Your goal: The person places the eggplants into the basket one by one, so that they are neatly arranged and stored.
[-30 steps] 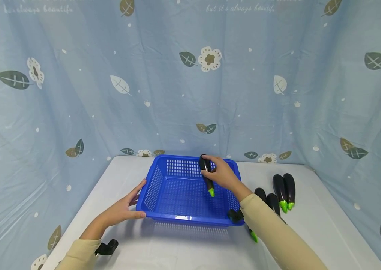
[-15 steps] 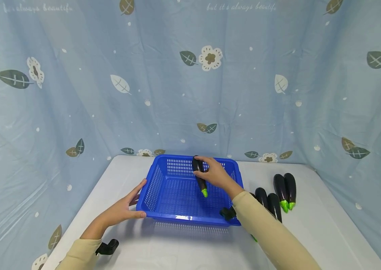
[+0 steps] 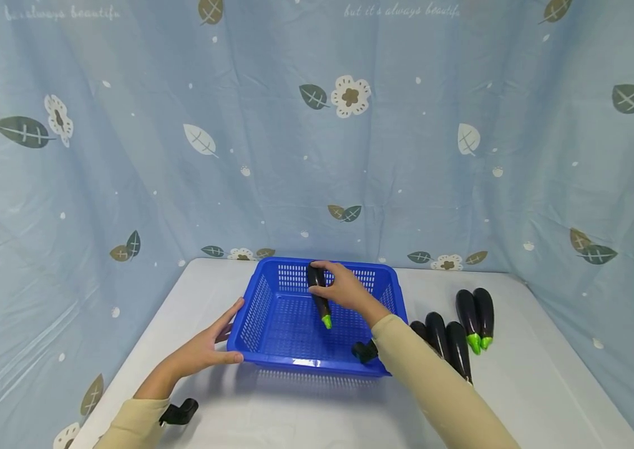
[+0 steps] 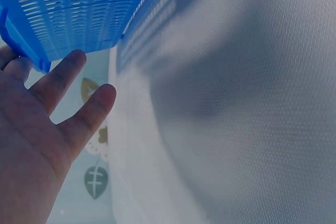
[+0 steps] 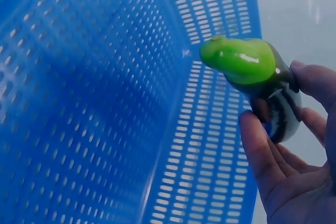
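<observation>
Blue basket (image 3: 306, 363), over whose interior my right hand (image 3: 349, 292) pinches one eggplant (image 3: 321, 304); my left hand (image 3: 203, 351), spread, touches its left side; apparently a placing step, calling for lowering, then release.

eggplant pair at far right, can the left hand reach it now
Probably not: the blue basket and right sleeve lie between the left hand and that eggplant pair.

A light blue curtain (image 3: 272, 174) printed with leaves (image 3: 199, 140) and flowers (image 3: 351, 96) fills the upper frame and both sides, with white script (image 3: 401, 11) at the top. A white table (image 3: 547, 374) spans the lower centre, softly shadowed.
</observation>
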Motion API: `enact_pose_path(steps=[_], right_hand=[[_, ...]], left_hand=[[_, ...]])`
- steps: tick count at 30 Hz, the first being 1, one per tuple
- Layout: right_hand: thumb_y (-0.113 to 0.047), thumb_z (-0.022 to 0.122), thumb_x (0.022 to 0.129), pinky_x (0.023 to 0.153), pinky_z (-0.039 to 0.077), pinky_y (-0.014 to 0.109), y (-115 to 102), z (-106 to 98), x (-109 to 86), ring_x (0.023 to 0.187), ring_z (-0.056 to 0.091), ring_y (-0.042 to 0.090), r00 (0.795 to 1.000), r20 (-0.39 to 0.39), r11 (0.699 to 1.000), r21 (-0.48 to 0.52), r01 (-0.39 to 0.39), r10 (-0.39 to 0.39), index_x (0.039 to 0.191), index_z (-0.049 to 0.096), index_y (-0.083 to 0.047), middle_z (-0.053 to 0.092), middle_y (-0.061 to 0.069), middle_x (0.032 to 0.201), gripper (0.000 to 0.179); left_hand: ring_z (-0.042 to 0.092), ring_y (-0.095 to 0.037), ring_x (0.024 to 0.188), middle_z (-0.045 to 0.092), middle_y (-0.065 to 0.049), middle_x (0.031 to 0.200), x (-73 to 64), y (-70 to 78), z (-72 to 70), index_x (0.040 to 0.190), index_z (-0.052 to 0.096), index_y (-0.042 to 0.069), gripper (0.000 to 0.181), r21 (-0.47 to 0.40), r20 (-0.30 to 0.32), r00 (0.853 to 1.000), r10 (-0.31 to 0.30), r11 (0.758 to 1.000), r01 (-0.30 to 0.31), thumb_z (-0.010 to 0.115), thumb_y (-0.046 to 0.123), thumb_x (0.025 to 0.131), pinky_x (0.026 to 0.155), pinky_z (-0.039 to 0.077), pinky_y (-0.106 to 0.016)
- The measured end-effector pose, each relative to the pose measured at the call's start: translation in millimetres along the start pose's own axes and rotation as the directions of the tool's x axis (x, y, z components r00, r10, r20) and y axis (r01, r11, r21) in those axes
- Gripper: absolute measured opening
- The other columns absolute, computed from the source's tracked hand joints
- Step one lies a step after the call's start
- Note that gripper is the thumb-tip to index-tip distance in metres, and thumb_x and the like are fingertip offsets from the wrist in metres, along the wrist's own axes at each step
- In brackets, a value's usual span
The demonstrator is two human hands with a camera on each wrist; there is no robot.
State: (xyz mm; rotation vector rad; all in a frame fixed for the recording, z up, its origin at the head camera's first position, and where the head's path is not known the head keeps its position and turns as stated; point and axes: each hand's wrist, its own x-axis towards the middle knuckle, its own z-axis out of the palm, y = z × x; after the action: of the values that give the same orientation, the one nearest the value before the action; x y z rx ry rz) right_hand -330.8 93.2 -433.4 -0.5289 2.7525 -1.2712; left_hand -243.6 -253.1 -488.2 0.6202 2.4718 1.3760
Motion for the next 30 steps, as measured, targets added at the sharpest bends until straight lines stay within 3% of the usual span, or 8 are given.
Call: enact_pose_path(steps=[14, 23, 30], right_hand=[[-0.032, 0.077, 0.092, 0.104, 0.048, 0.051, -3.3, 16.0, 8.4, 0.133, 0.051, 0.032, 0.997, 0.077, 1.000, -0.031, -0.003, 0.005, 0.146, 0.055, -0.024, 0.053, 0.011, 0.148, 0.059], [-0.028, 0.079, 0.092, 0.074, 0.060, 0.034, -2.2, 26.5, 11.1, 0.113, 0.061, 0.029, 0.991, 0.136, 1.000, 0.023, -0.010, 0.007, 0.146, 0.056, -0.020, 0.053, 0.014, 0.146, 0.059], [-0.027, 0.079, 0.092, 0.071, 0.060, 0.034, 0.7, 34.1, 16.9, 0.099, 0.065, 0.025, 0.985, 0.174, 0.999, 0.033, -0.025, 0.019, 0.147, 0.054, -0.021, 0.053, 0.014, 0.145, 0.061]], left_hand=[[0.029, -0.055, 0.144, 0.006, -0.019, 0.169, 1.6, -0.5, 0.2, 0.165, 0.003, 0.028, 0.111, -0.009, 0.012, 1.000, 0.009, 1.000, -0.009, 0.082, 0.033, 0.087, 0.109, 0.031, -0.073], [0.029, -0.055, 0.144, 0.006, -0.019, 0.169, -0.2, -2.1, -0.1, 0.165, 0.003, 0.029, 0.112, -0.019, 0.011, 1.000, 0.002, 1.000, -0.002, 0.082, 0.033, 0.086, 0.109, 0.031, -0.072], [0.029, -0.055, 0.144, 0.006, -0.019, 0.169, -0.8, -2.1, -1.3, 0.165, 0.003, 0.030, 0.111, -0.012, 0.009, 1.000, 0.008, 1.000, -0.008, 0.082, 0.033, 0.086, 0.110, 0.032, -0.071]])
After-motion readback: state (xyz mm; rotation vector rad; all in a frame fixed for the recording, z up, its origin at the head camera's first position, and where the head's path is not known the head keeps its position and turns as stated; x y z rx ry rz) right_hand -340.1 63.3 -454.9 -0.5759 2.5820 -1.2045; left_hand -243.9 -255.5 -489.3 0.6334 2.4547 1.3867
